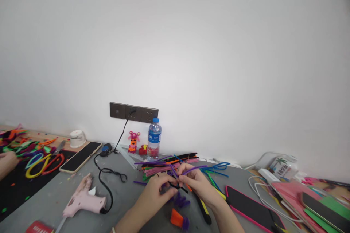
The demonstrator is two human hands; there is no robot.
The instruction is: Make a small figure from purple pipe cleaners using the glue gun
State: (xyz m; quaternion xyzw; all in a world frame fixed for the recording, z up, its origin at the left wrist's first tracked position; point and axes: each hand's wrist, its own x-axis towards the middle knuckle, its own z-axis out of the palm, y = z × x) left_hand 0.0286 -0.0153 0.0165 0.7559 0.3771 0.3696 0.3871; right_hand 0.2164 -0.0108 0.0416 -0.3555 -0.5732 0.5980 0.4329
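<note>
My left hand [157,191] and my right hand [198,184] meet above the grey table. Between the fingertips of my right hand is a purple pipe cleaner [194,169], its end sticking out to the right. The fingers of my left hand are closed around a black pipe cleaner [175,186], and its tip shows just below my right fingers. Exactly where the two strands touch is hidden. Under my hands lie a coiled purple pipe cleaner [182,201] and an orange piece [177,218] with purple at its side. A black-and-yellow tool handle [203,209] rests below my right wrist.
Behind my hands lies a pile of pipe cleaners [158,169], with a water bottle [154,140] and small figure [133,142] by the wall. A pink glue gun [84,198] and phone [81,157] lie left; a pink-edged tablet [251,207] lies right. Another person's hand [7,164] is far left.
</note>
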